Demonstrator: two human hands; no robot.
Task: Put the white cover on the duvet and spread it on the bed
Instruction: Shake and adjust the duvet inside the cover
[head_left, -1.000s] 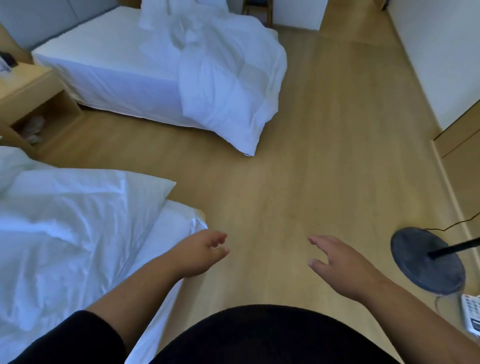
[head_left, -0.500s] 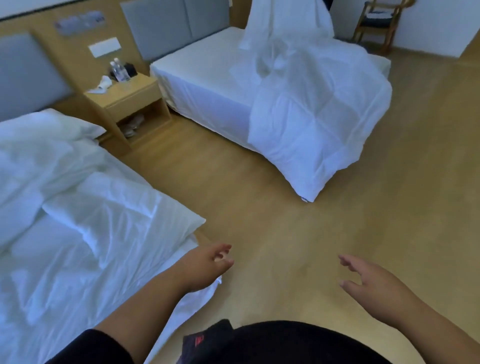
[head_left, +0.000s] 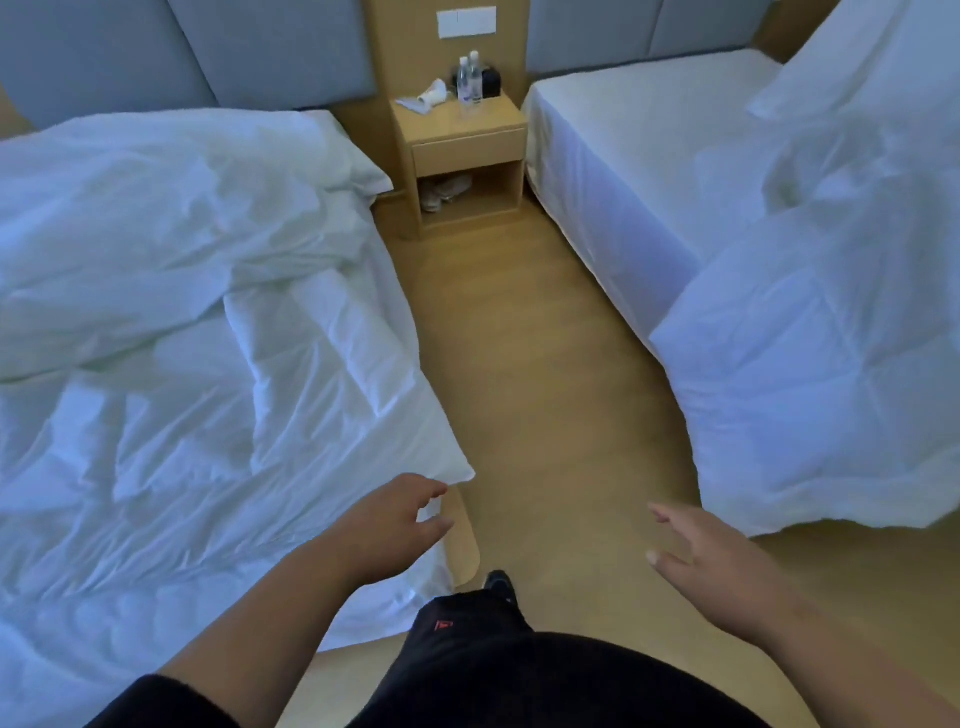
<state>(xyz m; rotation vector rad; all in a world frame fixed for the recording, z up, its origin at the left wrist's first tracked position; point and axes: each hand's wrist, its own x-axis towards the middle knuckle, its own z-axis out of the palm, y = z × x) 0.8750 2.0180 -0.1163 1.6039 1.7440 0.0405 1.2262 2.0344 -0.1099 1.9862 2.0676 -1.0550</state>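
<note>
A crumpled white cover (head_left: 171, 332) lies over the left bed, its near corner (head_left: 447, 462) pointing toward the aisle. My left hand (head_left: 387, 525) hovers just below that corner with fingers loosely curled, holding nothing. My right hand (head_left: 711, 556) is out over the wooden floor, fingers spread and empty. A quilted white duvet (head_left: 810, 353) hangs off the side of the right bed (head_left: 634, 135) down to the floor.
A wooden nightstand (head_left: 462, 150) stands between the beds, with two water bottles (head_left: 469, 80) on top and shoes in its lower shelf. Wooden floor (head_left: 540, 374) runs between the beds. Grey padded headboards (head_left: 197, 52) line the wall.
My view has swung left to face the aisle and nightstand. Both hands stay raised and empty; the left hand now sits close to the cover's near corner.
</note>
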